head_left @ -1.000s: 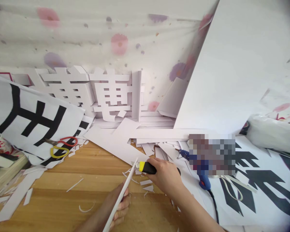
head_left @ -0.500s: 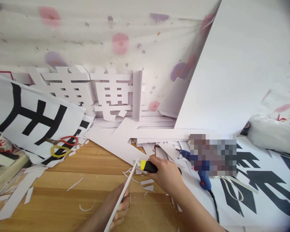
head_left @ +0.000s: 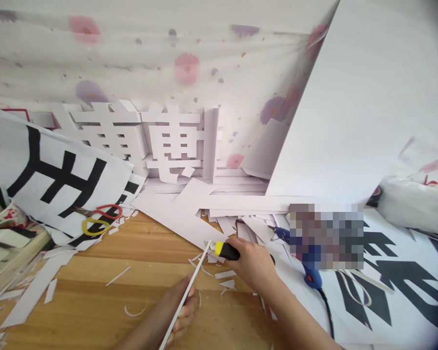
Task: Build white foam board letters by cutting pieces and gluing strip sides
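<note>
My right hand is closed around a black and yellow utility knife. The knife's blade points left and meets the upper tip of a white foam board piece. My left hand grips that piece, which stands on edge so that mostly its narrow side shows; fingers wrap its right face and the palm is on the left. Paper scraps and thin offcuts lie beneath the knife on the wooden table. A large flat white board lies just beyond both hands.
Red and yellow scissors rest at the left by a sheet with black characters. Cut-out white characters lean against the flowered curtain. To the right lie a blue glue gun with its cord and more printed sheets.
The whole view has shifted slightly, so things appear a little farther right. Both hands keep their grips, and the blade stays at the board piece's upper tip.
</note>
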`<state>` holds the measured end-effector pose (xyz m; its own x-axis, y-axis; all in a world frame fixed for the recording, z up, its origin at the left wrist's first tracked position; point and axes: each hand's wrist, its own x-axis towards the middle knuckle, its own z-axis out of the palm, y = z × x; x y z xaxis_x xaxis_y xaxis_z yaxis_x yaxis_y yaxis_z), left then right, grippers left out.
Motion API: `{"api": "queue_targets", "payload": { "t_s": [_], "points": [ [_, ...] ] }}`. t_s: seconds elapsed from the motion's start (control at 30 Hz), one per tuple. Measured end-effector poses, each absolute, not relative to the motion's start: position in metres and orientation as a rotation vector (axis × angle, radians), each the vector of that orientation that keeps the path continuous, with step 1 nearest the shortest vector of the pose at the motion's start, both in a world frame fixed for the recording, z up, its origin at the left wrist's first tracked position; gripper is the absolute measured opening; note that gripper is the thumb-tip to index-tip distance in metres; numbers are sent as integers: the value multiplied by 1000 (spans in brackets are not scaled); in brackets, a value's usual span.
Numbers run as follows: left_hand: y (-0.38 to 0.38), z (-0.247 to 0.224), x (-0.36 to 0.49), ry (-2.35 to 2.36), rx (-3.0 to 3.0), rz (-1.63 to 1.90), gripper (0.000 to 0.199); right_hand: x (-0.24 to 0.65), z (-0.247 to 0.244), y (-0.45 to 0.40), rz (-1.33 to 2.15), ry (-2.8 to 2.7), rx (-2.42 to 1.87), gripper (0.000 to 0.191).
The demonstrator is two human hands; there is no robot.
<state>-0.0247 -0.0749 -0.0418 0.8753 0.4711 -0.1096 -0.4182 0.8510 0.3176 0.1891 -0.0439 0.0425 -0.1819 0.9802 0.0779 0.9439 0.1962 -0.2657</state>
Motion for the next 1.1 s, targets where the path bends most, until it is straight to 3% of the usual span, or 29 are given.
{"api": "queue_targets", "payload": {
  "t_s": [0.3, 0.7, 0.97, 1.1],
  "points": [
    [-82, -54, -23, 159, 282, 467, 30, 201, 46, -38, 176, -2082, -2042, 19],
    [-74, -37, -17, -82, 238, 389, 45, 190, 43, -52, 226, -2166, -1888, 25],
    [-72, -37, -19, 130, 337, 554, 34, 177, 51, -71, 268, -2393, -1678, 52],
    [-70, -44, -19, 280, 477, 409, 49, 170, 55, -82, 251, -2452, -1574, 56]
  ]
}}
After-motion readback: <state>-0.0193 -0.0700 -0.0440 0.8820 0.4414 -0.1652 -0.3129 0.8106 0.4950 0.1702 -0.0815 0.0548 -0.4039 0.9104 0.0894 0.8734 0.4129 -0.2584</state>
